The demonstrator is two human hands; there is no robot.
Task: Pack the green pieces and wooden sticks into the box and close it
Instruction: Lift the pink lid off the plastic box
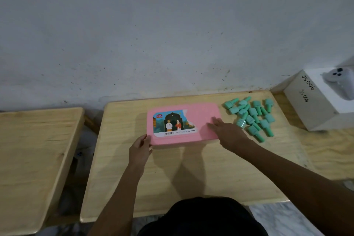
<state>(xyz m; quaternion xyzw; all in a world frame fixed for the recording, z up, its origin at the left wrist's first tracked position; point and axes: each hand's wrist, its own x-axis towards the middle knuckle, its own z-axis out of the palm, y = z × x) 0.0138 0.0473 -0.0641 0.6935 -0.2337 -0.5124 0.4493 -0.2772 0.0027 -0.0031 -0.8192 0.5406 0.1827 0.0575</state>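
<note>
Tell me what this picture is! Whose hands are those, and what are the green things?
No machine here: these are a person's two bare hands. The picture comes from a camera worn on the person's head, looking down, so you see the arms reaching out. On the wooden table lies a flat pink box, closed. The left hand grips its near left corner. The right hand rests flat on top of it, fingers straight, holding nothing. Right of the pink box sits a heap of green pieces, not yet packed. Further right stands a white box. I see no wooden sticks.
</note>
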